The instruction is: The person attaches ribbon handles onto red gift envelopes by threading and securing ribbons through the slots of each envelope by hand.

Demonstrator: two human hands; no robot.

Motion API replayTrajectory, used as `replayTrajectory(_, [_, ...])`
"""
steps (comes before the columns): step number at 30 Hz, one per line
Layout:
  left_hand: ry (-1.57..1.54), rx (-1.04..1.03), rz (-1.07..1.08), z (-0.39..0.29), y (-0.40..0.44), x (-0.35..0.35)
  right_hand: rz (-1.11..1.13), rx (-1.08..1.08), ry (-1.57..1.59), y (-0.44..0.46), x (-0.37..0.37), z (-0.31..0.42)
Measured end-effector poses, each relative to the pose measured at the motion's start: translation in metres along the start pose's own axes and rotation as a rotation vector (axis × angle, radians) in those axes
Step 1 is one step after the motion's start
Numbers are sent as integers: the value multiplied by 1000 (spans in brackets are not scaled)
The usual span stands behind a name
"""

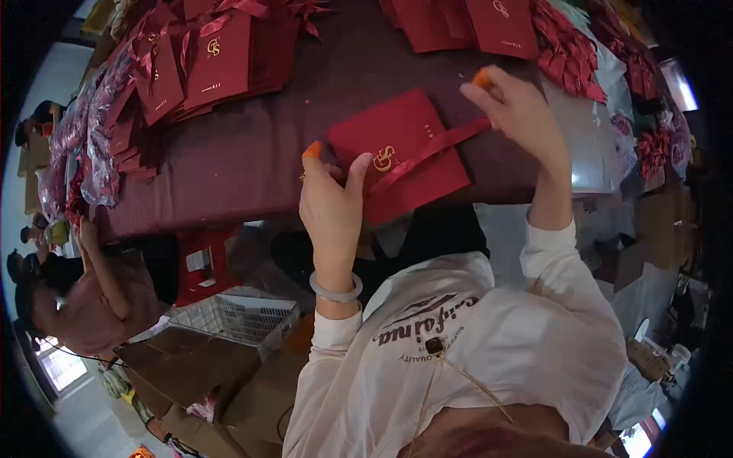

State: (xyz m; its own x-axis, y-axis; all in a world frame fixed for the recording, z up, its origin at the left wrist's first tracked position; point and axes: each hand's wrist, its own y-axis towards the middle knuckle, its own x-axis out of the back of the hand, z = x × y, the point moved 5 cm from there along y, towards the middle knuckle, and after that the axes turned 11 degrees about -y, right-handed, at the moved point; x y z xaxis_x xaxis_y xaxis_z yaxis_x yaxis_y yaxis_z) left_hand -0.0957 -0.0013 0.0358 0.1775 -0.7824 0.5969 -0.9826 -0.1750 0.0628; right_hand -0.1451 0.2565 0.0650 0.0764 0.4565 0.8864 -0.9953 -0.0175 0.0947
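A red bag with a gold logo (412,122) lies tilted at the near edge of the cloth-covered table. My left hand (332,195) holds its left end, thumb on top near the logo, with an orange cover on one fingertip. A red ribbon (435,146) runs across the bag toward the right. Beyond the ribbon's right end is my right hand (513,111), its thumb and orange-covered index finger curved toward each other with a gap between them. Nothing shows between those fingertips.
Stacks of red bags (217,61) lie at the back left, with more bags (500,27) at the back right. Bundled red ribbons (569,61) are further right. Plastic-wrapped bundles (99,130) line the left edge. A co-worker (103,294) sits at left, near a white crate (240,317).
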Motion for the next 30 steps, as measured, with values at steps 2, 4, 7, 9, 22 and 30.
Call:
replayTrajectory(2, [-40,12,14,5,1,-5,2,-49,-184,-18,-9,-3])
replayTrajectory(4, [-73,25,38,6,0,-9,-88,-41,-382,-29,-25,3])
replayTrajectory(7, [-439,68,19,12,-6,-9,-146,-64,-355,-26,-41,-4])
replayTrajectory(9, [-723,211,-20,23,-12,-7,-154,-44,-299,-22,-44,-3])
replayTrajectory(22, [-811,204,-41,37,-17,-6,-17,-363,-197,-17,-39,2])
replayTrajectory(30, [-792,193,-32,39,-16,-7,-304,12,598,3,-54,0])
